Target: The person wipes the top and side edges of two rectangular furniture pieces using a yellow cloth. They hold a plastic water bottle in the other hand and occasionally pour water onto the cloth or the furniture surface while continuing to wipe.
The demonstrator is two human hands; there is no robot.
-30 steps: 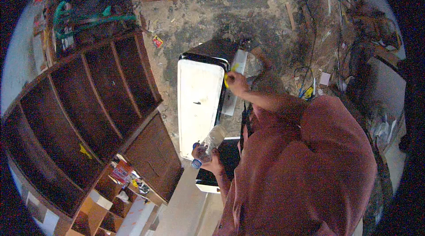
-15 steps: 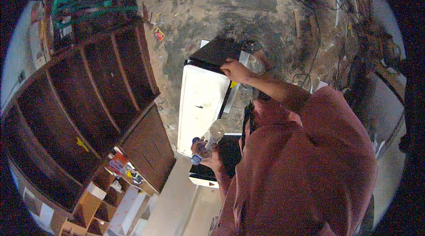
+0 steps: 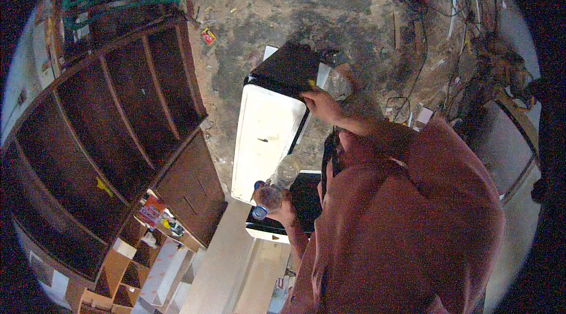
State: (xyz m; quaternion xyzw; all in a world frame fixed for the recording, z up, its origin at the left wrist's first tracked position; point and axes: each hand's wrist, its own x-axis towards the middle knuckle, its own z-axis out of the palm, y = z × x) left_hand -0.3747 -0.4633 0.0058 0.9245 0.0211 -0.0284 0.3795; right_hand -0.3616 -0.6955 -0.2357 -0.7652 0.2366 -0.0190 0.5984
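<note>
Two hands in view: from my end, I see the left hand (image 3: 285, 211) with a clear bottle (image 3: 287, 173) and the right hand (image 3: 323, 106) at the corner of a white-faced black box (image 3: 265, 137).
Left fingers: closed around the bottle, blue end (image 3: 259, 213) toward the lower left.
Right fingers: bent at the box's edge; a yellow bit (image 3: 311, 84) shows just beyond, but I cannot tell how far they close or on what.
Bottle place: over the box's lower right end in my view; whether they touch, I cannot tell.
Step at the box: I judge it to be handwork along its edge.
Next move: I judge it calls for a light right touch and a steady left grip.
Print: a red-and-yellow packet (image 3: 208, 36) on the floor (image 3: 354, 25) looks printed; too small for me to read.
</note>
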